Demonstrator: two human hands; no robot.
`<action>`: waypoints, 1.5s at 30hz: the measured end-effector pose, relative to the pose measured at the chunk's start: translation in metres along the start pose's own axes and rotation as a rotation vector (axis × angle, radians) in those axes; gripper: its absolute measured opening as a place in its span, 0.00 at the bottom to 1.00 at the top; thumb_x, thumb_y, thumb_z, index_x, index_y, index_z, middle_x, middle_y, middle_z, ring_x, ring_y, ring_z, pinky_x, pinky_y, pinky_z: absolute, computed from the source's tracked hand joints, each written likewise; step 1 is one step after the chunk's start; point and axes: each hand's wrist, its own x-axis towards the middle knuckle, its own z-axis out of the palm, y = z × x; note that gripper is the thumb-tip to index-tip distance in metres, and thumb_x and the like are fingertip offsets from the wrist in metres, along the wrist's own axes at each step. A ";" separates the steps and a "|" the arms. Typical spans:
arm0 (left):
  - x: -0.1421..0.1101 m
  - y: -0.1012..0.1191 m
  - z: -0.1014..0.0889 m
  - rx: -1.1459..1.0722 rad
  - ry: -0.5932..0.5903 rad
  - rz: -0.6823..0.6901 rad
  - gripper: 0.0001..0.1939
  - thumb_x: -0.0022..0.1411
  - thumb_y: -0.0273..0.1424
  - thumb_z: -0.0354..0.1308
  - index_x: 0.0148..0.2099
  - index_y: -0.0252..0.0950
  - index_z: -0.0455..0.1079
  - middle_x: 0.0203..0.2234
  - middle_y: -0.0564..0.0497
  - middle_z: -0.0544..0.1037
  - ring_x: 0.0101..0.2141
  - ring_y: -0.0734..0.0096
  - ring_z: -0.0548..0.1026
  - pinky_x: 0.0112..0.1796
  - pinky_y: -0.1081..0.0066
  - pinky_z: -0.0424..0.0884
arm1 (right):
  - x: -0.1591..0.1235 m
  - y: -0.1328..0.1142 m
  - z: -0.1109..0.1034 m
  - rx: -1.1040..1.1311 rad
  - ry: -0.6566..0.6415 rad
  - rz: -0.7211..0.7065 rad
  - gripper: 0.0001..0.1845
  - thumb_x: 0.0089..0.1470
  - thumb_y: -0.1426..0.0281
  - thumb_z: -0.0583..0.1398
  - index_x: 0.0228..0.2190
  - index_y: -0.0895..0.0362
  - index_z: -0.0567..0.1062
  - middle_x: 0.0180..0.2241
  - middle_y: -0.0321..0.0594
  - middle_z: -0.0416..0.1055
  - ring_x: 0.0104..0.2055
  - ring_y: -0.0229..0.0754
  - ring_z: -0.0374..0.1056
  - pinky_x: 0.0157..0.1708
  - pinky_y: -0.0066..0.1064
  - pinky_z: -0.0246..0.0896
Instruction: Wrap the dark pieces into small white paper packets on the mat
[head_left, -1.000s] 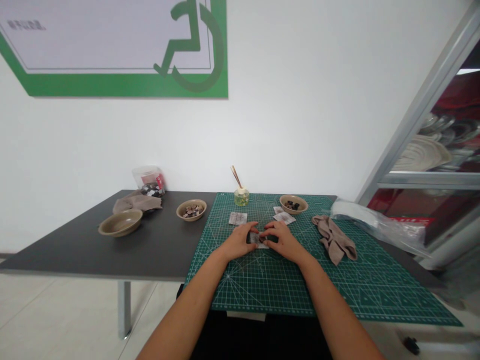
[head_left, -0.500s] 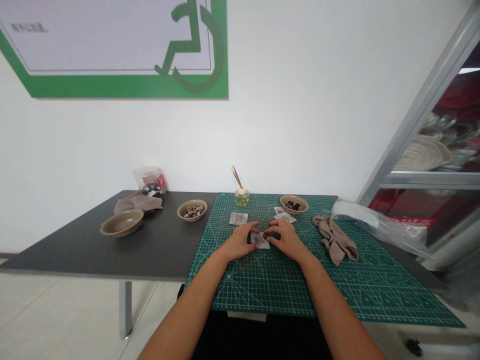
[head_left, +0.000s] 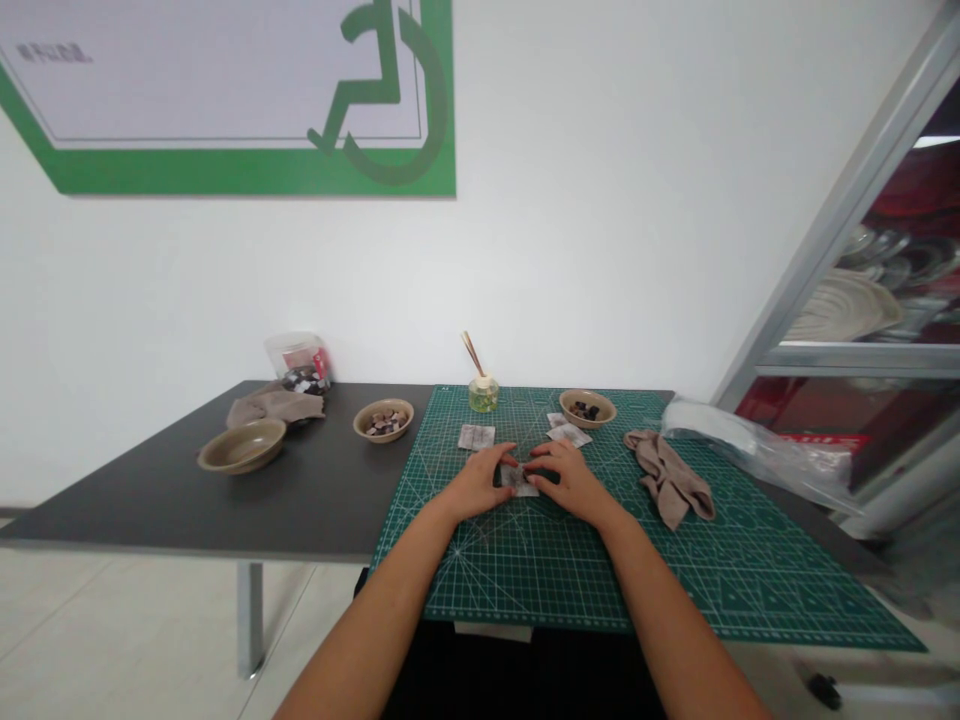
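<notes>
A small grey-white square with dark markings [head_left: 517, 478], perhaps paper or cloth, lies on the green cutting mat [head_left: 525, 570] between my hands. My left hand [head_left: 478, 484] rests at its left side, thumb and forefinger apart, fingertips touching its edge. At the right side, my right hand [head_left: 568, 478] curls thumb and forefinger toward each other over the square. A small dark piece seems to be at those fingertips, mostly hidden. Similar squares lie beyond my hands: one patterned square [head_left: 477, 437] at the left, a couple of overlapping squares [head_left: 568, 432] at the right.
A bowl of dark pieces [head_left: 588, 409] and a reed diffuser [head_left: 484, 393] stand behind. A brown cloth [head_left: 671, 480] and a plastic bag [head_left: 750, 455] lie right. On the dark table [head_left: 315, 510] are a bowl of brownish pieces [head_left: 383, 420], another bowl [head_left: 241, 446] and a clear container [head_left: 300, 362].
My right hand's fingertips have shifted slightly left over the square. The dark piece at them shows less than before. My left hand stays in place.
</notes>
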 end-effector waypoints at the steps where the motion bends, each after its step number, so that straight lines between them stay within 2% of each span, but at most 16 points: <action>1: 0.000 0.000 0.000 0.001 0.001 -0.002 0.35 0.47 0.25 0.60 0.58 0.36 0.55 0.46 0.46 0.72 0.48 0.60 0.67 0.53 0.59 0.58 | 0.000 0.001 0.000 -0.006 0.013 0.004 0.11 0.52 0.68 0.58 0.38 0.52 0.77 0.40 0.43 0.70 0.46 0.47 0.61 0.48 0.44 0.53; 3: 0.000 0.001 0.000 0.003 0.003 -0.004 0.35 0.47 0.24 0.60 0.58 0.37 0.56 0.46 0.47 0.72 0.48 0.60 0.67 0.53 0.59 0.57 | 0.000 0.002 0.001 -0.022 0.039 0.021 0.12 0.54 0.66 0.56 0.39 0.53 0.76 0.40 0.44 0.70 0.46 0.47 0.61 0.48 0.45 0.53; 7: 0.000 0.001 0.000 0.001 0.002 0.005 0.34 0.47 0.25 0.60 0.58 0.37 0.55 0.46 0.47 0.72 0.48 0.60 0.67 0.52 0.59 0.58 | 0.002 -0.003 0.000 -0.011 0.032 0.016 0.08 0.52 0.68 0.58 0.33 0.53 0.77 0.39 0.43 0.70 0.46 0.48 0.61 0.47 0.45 0.53; 13: 0.000 0.000 0.000 0.010 0.000 0.004 0.34 0.47 0.25 0.60 0.58 0.35 0.56 0.45 0.45 0.72 0.48 0.60 0.68 0.52 0.60 0.59 | 0.002 -0.016 -0.009 0.182 -0.083 0.001 0.06 0.51 0.73 0.58 0.32 0.55 0.75 0.32 0.39 0.72 0.38 0.43 0.64 0.40 0.36 0.59; 18: 0.000 -0.001 0.000 0.001 -0.004 0.002 0.34 0.48 0.25 0.59 0.58 0.37 0.55 0.46 0.47 0.72 0.49 0.60 0.67 0.53 0.59 0.57 | 0.001 -0.016 -0.012 0.184 -0.062 0.048 0.06 0.49 0.75 0.58 0.30 0.56 0.74 0.30 0.38 0.71 0.35 0.41 0.64 0.37 0.33 0.59; 22: 0.001 -0.001 0.001 0.011 0.002 0.016 0.34 0.48 0.25 0.59 0.58 0.37 0.56 0.46 0.47 0.72 0.48 0.61 0.68 0.52 0.60 0.59 | 0.003 -0.019 -0.007 0.223 -0.102 0.040 0.08 0.49 0.76 0.57 0.32 0.56 0.74 0.29 0.37 0.69 0.32 0.38 0.64 0.33 0.30 0.60; 29: 0.000 0.000 0.000 0.001 -0.001 0.009 0.34 0.48 0.25 0.60 0.58 0.36 0.56 0.46 0.47 0.72 0.48 0.61 0.67 0.53 0.61 0.58 | 0.001 -0.015 -0.008 0.234 -0.080 0.116 0.04 0.48 0.75 0.57 0.29 0.57 0.72 0.27 0.36 0.68 0.29 0.38 0.63 0.31 0.30 0.59; 35: 0.000 0.000 0.000 0.017 -0.006 0.005 0.33 0.48 0.25 0.60 0.57 0.36 0.57 0.46 0.47 0.72 0.49 0.60 0.67 0.52 0.60 0.58 | 0.001 -0.015 -0.007 0.220 -0.081 0.078 0.06 0.48 0.75 0.56 0.29 0.56 0.72 0.28 0.37 0.68 0.30 0.38 0.63 0.31 0.30 0.59; 37: 0.000 0.000 -0.001 0.022 -0.012 0.006 0.33 0.48 0.25 0.60 0.57 0.36 0.57 0.46 0.47 0.72 0.49 0.60 0.67 0.52 0.61 0.58 | 0.002 -0.012 -0.007 0.174 -0.036 0.101 0.05 0.48 0.74 0.56 0.29 0.56 0.72 0.27 0.37 0.68 0.30 0.39 0.63 0.31 0.31 0.59; 42: 0.000 0.002 -0.001 0.084 -0.039 0.019 0.29 0.49 0.26 0.59 0.55 0.37 0.60 0.47 0.48 0.72 0.49 0.60 0.66 0.52 0.61 0.58 | 0.003 0.006 -0.009 0.079 0.250 0.244 0.10 0.51 0.69 0.54 0.34 0.57 0.72 0.32 0.42 0.70 0.34 0.43 0.65 0.36 0.35 0.59; 43: 0.000 0.002 -0.001 0.128 -0.018 0.002 0.27 0.50 0.26 0.58 0.54 0.38 0.61 0.48 0.48 0.71 0.50 0.60 0.65 0.52 0.60 0.57 | 0.003 0.010 -0.009 0.065 0.291 0.280 0.10 0.51 0.68 0.53 0.34 0.58 0.72 0.33 0.43 0.70 0.35 0.43 0.65 0.36 0.35 0.59; 45: 0.001 0.000 -0.002 0.245 0.097 -0.070 0.25 0.51 0.24 0.56 0.53 0.39 0.62 0.50 0.48 0.69 0.52 0.58 0.62 0.52 0.58 0.54 | 0.003 0.017 -0.008 0.036 0.340 0.355 0.10 0.51 0.67 0.53 0.31 0.58 0.71 0.33 0.43 0.71 0.35 0.45 0.66 0.36 0.36 0.59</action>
